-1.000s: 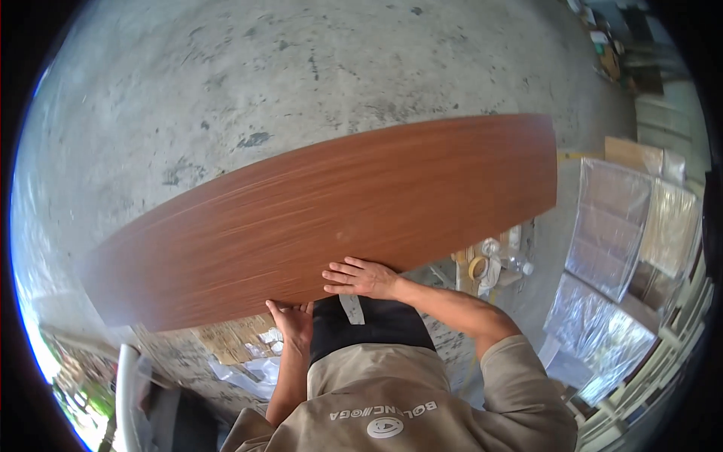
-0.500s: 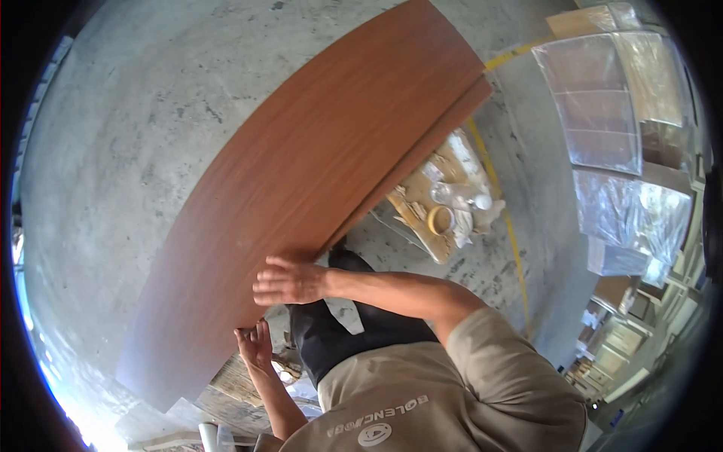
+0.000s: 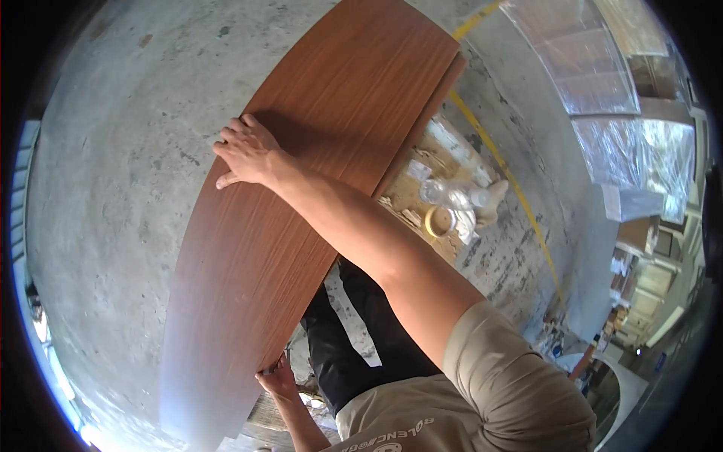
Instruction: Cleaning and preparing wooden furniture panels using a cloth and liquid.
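Observation:
A long reddish-brown wood-grain panel (image 3: pixel 339 98) stretches diagonally in front of me, with another brown edge (image 3: pixel 423 120) showing beneath its right side. My left hand (image 3: pixel 279 379) is closed on the panel's near edge, close to my legs; part of its fingers is hidden under the board. Stretched across the panel, my right arm brings my right hand (image 3: pixel 247 154) to the far left edge. That hand rests on the edge with thumb and fingers apart, the fingertips reaching the rim.
Right of the panel, a low wooden board (image 3: pixel 410 196) carries a tape roll (image 3: pixel 440 221), a clear plastic bottle (image 3: pixel 452 194) and scraps. A yellow line (image 3: pixel 512 184) crosses the concrete floor (image 3: pixel 135 188). Plastic-wrapped stacks (image 3: pixel 633 143) stand at the right.
My right hand has swept from the panel's near edge across to its far left edge. The left hand stays at the near edge. In view, the panel sits at a steeper slant.

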The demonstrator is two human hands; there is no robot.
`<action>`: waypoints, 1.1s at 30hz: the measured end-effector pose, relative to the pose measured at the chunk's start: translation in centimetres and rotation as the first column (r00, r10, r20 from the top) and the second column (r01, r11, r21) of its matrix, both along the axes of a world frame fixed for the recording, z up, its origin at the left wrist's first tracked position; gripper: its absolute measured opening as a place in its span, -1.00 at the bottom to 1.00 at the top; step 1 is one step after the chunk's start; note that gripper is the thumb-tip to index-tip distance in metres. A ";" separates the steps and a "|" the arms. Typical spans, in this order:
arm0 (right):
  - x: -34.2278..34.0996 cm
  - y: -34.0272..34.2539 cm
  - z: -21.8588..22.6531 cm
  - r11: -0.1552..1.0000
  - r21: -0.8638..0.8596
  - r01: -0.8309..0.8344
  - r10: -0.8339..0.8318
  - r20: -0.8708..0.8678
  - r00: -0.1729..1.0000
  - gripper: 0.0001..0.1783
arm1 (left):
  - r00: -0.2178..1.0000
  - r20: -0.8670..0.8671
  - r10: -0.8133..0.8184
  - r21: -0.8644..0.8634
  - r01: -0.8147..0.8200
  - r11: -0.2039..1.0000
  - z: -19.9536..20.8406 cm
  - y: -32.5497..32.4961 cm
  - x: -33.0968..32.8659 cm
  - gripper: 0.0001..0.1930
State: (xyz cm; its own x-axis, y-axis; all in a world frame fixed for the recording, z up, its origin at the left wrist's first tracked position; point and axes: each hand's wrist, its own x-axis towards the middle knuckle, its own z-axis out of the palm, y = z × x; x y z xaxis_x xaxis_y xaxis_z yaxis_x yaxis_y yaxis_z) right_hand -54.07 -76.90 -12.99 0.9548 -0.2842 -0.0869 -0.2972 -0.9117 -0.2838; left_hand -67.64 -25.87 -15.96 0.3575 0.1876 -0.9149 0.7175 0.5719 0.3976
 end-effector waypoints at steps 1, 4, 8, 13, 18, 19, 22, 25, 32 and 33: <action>-0.4 0.2 -0.1 0.999 0.031 0.020 -0.019 -0.015 1.000 -0.17 | 0.999 0.035 0.011 -0.005 -0.011 1.000 0.2 -0.3 -0.1 -0.41; -3.1 -0.2 -0.9 0.998 0.055 0.000 -0.013 0.234 0.972 -0.16 | 0.998 0.061 -0.010 -0.025 0.012 1.000 1.9 -1.4 -0.6 -0.46; -4.8 2.6 -1.6 0.990 0.008 0.137 -0.134 0.279 0.951 -0.32 | 0.998 0.021 -0.059 -0.126 0.061 0.990 1.2 -0.7 -0.9 -0.37; -22.4 14.9 3.0 0.811 0.495 0.310 -0.574 0.574 0.585 -0.61 | 0.815 -0.356 -0.458 -0.043 0.475 0.879 5.2 -0.7 -2.7 -0.16; -45.8 12.0 4.0 0.299 0.151 0.942 -0.889 0.403 0.218 -0.18 | -0.055 0.243 -0.969 0.124 0.992 -0.025 10.3 -15.3 -4.4 -0.32; -47.7 9.7 4.7 0.256 0.110 0.960 -0.932 0.293 0.215 -0.12 | -0.208 0.369 -0.906 0.233 0.964 -0.127 9.2 -18.8 -4.6 -0.26; -51.6 5.0 3.4 0.242 0.032 0.970 -0.967 0.085 0.239 -0.12 | -0.656 0.384 -0.649 0.662 0.686 -0.302 7.5 -32.5 -7.1 -0.01; -52.4 4.7 1.7 0.401 -0.029 0.916 -0.913 0.068 0.402 -0.29 | -0.771 0.422 -0.476 0.777 0.579 -0.247 5.6 -42.3 -10.9 0.16; -57.7 5.3 5.6 -0.110 0.765 0.634 -0.889 0.209 -0.407 -0.52 | -0.823 0.422 -0.379 0.802 0.534 -0.268 1.9 -50.6 -14.0 -0.20; -56.5 4.0 8.3 -0.214 0.893 0.396 -0.800 0.072 -0.595 -0.47 | -0.703 0.531 -0.474 0.631 0.701 -0.332 1.4 -50.0 -13.5 -0.24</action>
